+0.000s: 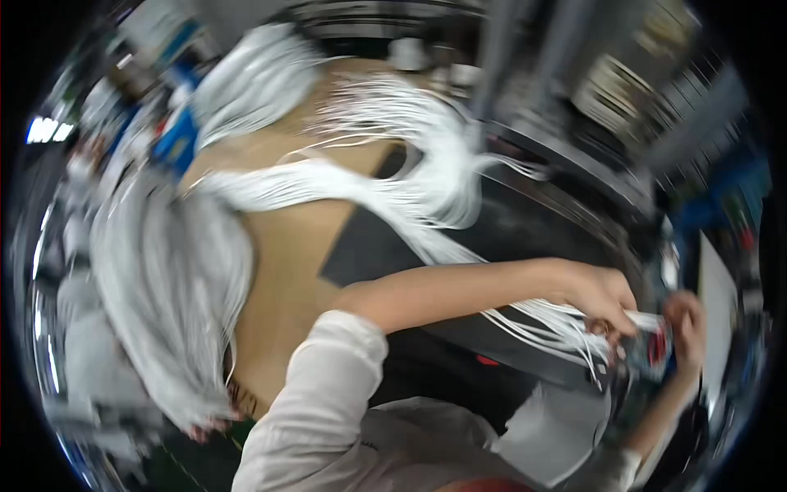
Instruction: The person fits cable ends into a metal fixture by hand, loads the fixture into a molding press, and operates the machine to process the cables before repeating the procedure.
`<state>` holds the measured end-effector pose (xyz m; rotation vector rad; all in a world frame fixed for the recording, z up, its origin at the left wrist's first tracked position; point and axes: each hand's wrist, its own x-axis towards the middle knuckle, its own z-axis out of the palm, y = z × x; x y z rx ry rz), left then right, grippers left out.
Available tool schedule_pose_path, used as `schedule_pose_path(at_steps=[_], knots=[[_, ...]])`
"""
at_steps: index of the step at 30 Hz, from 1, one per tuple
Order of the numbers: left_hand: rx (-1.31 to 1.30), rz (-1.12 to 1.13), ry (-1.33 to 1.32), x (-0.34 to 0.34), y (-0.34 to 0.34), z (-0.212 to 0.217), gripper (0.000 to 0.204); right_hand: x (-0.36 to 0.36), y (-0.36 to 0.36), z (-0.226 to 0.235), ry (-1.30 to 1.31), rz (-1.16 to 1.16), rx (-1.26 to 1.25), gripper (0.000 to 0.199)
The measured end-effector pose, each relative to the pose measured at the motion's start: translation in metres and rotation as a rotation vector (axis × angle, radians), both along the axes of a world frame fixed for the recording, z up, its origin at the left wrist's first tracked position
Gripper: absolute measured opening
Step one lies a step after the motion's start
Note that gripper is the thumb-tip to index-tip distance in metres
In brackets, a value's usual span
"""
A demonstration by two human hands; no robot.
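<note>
A long bundle of white cables (328,179) runs across the table and bends toward the right, where its loose ends lie by my hands. My left hand (605,297) reaches over from the left with its fingers closed on some of the white cable ends (566,328). Close beside it, my right hand (687,328) is raised with fingers curled in at the ends of the held cables; motion blur hides exactly what they grip. Between the hands shows a small red thing (657,344), too smeared to name.
A thick cable bundle (172,279) hangs over the table's left edge, and another bundle (262,78) lies at the far left. A black mat (525,221) covers part of the brown tabletop (283,254). Grey machine framing (566,156) stands behind at the right.
</note>
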<state>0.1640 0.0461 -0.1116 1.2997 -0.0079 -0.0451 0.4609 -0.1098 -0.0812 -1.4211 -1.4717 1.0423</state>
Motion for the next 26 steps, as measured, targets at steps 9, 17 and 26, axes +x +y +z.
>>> schedule_pose_path(at_steps=[9,17,26], knots=[[-0.019,0.361,0.247,0.010,-0.019,-0.025,0.023,-0.095,0.092,-0.035,-0.148,-0.008,0.042,0.062],[-0.043,0.619,0.234,-0.038,-0.004,-0.037,0.024,-0.139,0.143,-0.081,-1.119,-0.174,0.178,0.044],[0.029,0.773,0.274,-0.045,0.021,-0.063,0.019,-0.144,0.122,-0.075,-0.797,-0.072,-0.176,0.044]])
